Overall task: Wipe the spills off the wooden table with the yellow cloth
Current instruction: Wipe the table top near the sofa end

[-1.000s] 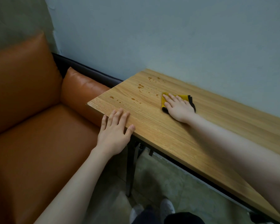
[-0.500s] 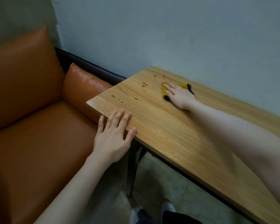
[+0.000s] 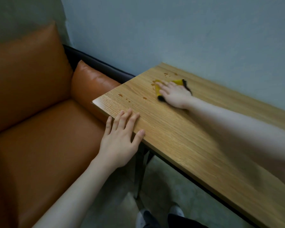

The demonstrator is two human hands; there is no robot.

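Flat fingers [image 3: 163, 91] of the right hand [image 3: 176, 96] pressed the cloth [image 3: 178, 82] on the desk [image 3: 179, 137]; pushing toward the drops [image 3: 120, 95] seemed best.

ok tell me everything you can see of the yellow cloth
The yellow cloth looks like soft fabric, folded or bunched, with a dark edge showing at its right side and near corner. It lies flat on the wooden table near the wall end, mostly hidden under the right hand, whose straight fingers press it down. Its left edge reaches some brown spill drops.
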